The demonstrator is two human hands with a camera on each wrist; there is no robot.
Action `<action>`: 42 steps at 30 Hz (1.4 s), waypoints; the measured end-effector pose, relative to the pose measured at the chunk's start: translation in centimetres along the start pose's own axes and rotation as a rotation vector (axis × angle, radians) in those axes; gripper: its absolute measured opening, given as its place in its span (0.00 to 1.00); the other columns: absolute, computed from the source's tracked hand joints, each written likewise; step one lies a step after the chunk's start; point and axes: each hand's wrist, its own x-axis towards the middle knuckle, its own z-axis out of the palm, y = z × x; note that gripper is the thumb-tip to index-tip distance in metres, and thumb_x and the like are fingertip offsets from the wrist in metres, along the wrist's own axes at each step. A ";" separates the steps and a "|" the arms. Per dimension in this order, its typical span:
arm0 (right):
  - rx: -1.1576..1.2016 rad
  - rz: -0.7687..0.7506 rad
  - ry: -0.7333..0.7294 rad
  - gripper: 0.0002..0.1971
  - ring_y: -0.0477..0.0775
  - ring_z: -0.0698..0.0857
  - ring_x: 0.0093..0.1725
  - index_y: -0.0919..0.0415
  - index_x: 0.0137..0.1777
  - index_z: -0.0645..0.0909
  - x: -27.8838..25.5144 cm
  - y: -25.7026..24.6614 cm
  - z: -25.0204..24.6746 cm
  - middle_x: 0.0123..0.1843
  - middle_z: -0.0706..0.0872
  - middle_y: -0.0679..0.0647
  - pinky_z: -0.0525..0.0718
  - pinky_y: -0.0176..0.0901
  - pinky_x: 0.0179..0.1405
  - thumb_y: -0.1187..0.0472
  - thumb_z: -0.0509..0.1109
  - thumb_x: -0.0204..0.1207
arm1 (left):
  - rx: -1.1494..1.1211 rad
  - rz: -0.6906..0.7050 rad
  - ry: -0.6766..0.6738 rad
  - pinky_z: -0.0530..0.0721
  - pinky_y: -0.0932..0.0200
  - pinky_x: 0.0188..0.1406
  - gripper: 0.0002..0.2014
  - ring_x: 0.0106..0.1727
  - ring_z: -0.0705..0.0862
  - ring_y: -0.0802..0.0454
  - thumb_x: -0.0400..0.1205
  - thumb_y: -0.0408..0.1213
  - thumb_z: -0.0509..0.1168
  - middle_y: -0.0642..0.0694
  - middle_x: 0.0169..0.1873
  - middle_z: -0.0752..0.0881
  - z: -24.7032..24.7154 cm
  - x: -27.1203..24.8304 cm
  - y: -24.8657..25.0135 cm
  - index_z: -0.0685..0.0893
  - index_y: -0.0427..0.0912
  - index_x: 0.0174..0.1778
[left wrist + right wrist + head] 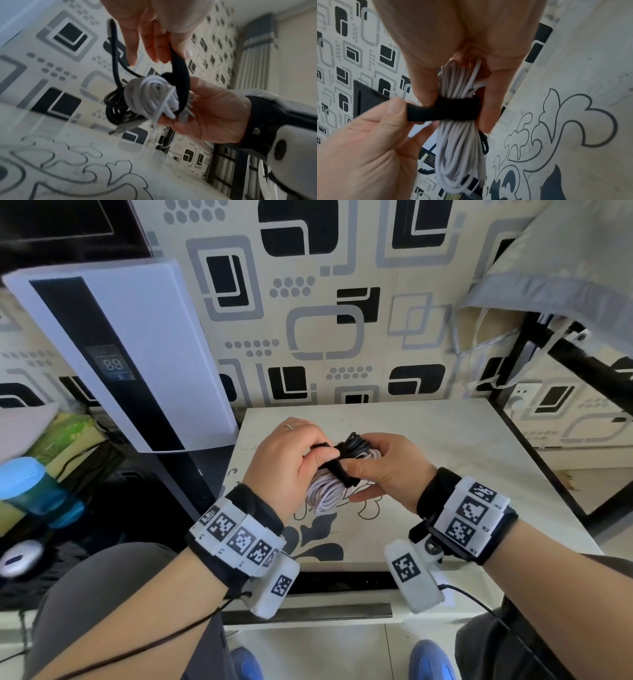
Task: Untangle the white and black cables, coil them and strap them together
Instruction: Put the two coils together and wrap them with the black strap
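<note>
In the head view both hands hold one bundle above the white patterned table [445,446]. The bundle is a coiled white cable [323,491] with a coiled black cable [358,443] lying against it. A black strap [339,470] goes around the middle of the bundle. My right hand [363,470] grips the bundle, thumb on one side and fingers on the other, as the right wrist view shows around the white cable [458,148]. My left hand [308,457] pinches the free end of the strap [453,108] and holds it taut. In the left wrist view the strap [183,81] loops over the white cable [147,97], and the black cable [115,108] hangs beside it.
A white upright appliance [113,354] with a lit display stands left of the table. A blue bottle [30,487] and a small grey device [20,556] lie at the far left. Grey cloth [565,268] hangs over a black frame on the right.
</note>
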 end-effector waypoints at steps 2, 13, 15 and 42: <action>-0.029 -0.025 -0.010 0.13 0.63 0.89 0.46 0.66 0.54 0.84 0.0 -0.1 -0.2 0.49 0.87 0.66 0.91 0.59 0.39 0.68 0.77 0.70 | -0.017 -0.089 -0.013 0.71 0.65 0.38 0.10 0.40 0.78 0.56 0.82 0.42 0.65 0.50 0.35 0.84 0.3 0.1 -0.2 0.85 0.41 0.40; -0.086 -0.036 -0.118 0.15 0.64 0.89 0.45 0.71 0.58 0.81 -1.1 -0.5 -1.2 0.48 0.87 0.66 0.89 0.63 0.44 0.73 0.75 0.71 | -0.276 -0.125 -0.119 0.81 0.61 0.45 0.06 0.47 0.79 0.55 0.79 0.39 0.66 0.54 0.41 0.77 1.5 -0.7 0.7 0.74 0.46 0.46; -0.106 -0.047 -0.137 0.16 0.66 0.89 0.46 0.71 0.59 0.81 -1.2 -0.6 -1.1 0.49 0.87 0.67 0.90 0.63 0.44 0.74 0.75 0.71 | -0.364 -0.179 -0.132 0.84 0.53 0.48 0.11 0.51 0.80 0.52 0.78 0.37 0.67 0.54 0.44 0.76 1.4 -0.8 0.8 0.72 0.49 0.50; 0.496 0.250 0.178 0.12 0.55 0.88 0.35 0.60 0.48 0.82 3.9 -1.9 -3.2 0.40 0.89 0.57 0.86 0.43 0.31 0.51 0.73 0.74 | -0.817 -0.738 -0.176 0.91 0.46 0.41 0.37 0.46 0.91 0.40 0.73 0.30 0.77 0.37 0.55 0.86 1.1 3.8 -0.4 0.70 0.57 0.74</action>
